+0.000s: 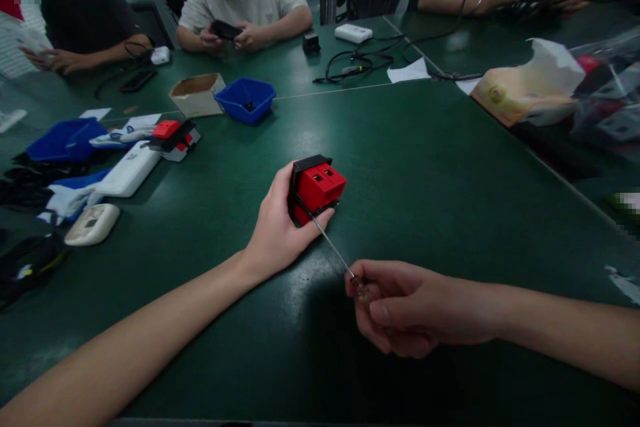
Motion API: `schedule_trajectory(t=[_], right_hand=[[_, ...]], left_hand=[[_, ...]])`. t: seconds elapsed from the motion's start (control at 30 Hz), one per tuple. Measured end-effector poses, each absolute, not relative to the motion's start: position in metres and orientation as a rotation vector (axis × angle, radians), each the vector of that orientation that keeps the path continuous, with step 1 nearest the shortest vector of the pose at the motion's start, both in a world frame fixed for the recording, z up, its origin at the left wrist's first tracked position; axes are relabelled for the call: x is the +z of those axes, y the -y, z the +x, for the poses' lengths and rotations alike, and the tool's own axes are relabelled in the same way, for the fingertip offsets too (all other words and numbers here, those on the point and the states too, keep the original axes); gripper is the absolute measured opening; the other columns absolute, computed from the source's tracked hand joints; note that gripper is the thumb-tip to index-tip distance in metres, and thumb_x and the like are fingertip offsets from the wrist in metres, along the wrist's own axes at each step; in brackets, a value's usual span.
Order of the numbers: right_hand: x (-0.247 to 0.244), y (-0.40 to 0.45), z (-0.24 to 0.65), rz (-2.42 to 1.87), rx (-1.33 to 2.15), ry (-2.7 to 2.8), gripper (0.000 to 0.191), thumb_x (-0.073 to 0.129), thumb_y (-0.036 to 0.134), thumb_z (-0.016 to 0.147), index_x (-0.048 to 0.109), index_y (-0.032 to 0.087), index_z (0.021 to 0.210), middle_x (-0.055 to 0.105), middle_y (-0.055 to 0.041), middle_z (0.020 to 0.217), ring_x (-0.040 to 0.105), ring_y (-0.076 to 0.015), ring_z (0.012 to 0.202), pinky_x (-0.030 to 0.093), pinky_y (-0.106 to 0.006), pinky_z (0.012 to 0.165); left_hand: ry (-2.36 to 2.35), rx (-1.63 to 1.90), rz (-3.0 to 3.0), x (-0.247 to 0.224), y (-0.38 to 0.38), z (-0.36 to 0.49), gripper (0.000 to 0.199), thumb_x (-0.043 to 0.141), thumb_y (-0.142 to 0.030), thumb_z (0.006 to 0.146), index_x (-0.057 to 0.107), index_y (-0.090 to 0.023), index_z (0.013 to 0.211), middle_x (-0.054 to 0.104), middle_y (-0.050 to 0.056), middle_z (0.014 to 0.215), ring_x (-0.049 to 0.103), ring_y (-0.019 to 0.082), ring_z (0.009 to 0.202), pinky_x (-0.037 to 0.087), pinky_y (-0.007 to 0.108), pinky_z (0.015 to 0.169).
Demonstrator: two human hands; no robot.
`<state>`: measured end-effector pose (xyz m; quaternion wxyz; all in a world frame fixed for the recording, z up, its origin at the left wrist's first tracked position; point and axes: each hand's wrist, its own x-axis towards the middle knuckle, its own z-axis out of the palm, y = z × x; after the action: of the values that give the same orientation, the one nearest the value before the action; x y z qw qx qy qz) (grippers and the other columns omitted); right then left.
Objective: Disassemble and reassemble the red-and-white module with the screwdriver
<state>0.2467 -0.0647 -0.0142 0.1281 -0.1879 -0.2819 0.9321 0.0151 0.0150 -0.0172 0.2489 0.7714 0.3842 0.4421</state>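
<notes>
Near the middle of the green table, my left hand grips a red block in a black frame. Two small square openings show on the block's top face. Its exact kind I cannot make out. My right hand is closed round the clear handle of a screwdriver. The thin metal shaft points up and left, and its tip reaches the lower front of the red block beside my left thumb. Whether the tip sits in a screw is hidden.
Left lie a similar red-and-black part, a white box-like device, a cream case, gloves and a blue bin. Farther back are another blue bin, a cardboard box and black cables. Several people sit across.
</notes>
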Motion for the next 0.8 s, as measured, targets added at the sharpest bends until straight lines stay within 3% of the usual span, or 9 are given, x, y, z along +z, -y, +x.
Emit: schedule_trajectory(t=[0.07,0.2,0.47,0.67,0.8], right_hand=[[-0.0159,0.0656,0.2470,-0.510,2.705,0.798,0.032,0.075,0.038,0.097,0.049,0.021,0.105,0.069,0.0005,0.085,0.047,-0.0023,0.049,0.031,-0.013,0.043],[-0.0198,0.0651,0.2470,-0.462,2.742,0.730,0.031,0.071,0.042,0.099,0.060,0.016,0.112,0.070,-0.0065,0.096,0.061,-0.0070,0.059,0.041,-0.016,0.046],[-0.0168,0.0632,0.2490,-0.545,2.777,0.769,0.054,0.075,0.051,0.095,0.060,0.016,0.134,0.067,-0.0019,0.088,0.052,-0.0040,0.053,0.035,-0.016,0.044],[-0.0138,0.0667,0.2477,-0.559,2.681,0.856,0.040,0.081,0.041,0.092,0.049,0.020,0.106,0.071,0.0002,0.081,0.043,-0.0019,0.047,0.030,-0.014,0.044],[-0.0146,0.0658,0.2469,-0.502,2.726,0.774,0.035,0.075,0.043,0.097,0.054,0.017,0.108,0.072,-0.0059,0.095,0.051,-0.0030,0.054,0.032,-0.014,0.044]], left_hand=[[-1.035,1.203,2.099,-0.0174,-0.0149,0.0152,0.072,0.081,-0.035,0.086,0.043,-0.021,0.145,0.062,0.014,0.139,0.065,0.031,0.126,0.052,0.051,0.113],[-1.012,1.203,2.101,-0.0190,-0.0156,0.0138,0.074,0.082,-0.035,0.084,0.044,-0.021,0.145,0.062,0.014,0.139,0.065,0.031,0.125,0.052,0.051,0.113],[-1.031,1.188,2.143,-0.0164,-0.0134,0.0142,0.073,0.081,-0.036,0.085,0.043,-0.023,0.146,0.063,0.013,0.138,0.066,0.030,0.123,0.054,0.049,0.110],[-1.044,1.182,2.137,-0.0156,-0.0139,0.0152,0.073,0.082,-0.035,0.084,0.044,-0.022,0.146,0.063,0.013,0.138,0.066,0.030,0.123,0.054,0.049,0.111],[-1.048,1.166,2.127,-0.0158,-0.0142,0.0141,0.073,0.081,-0.035,0.085,0.043,-0.022,0.146,0.063,0.014,0.138,0.067,0.030,0.124,0.053,0.049,0.111]])
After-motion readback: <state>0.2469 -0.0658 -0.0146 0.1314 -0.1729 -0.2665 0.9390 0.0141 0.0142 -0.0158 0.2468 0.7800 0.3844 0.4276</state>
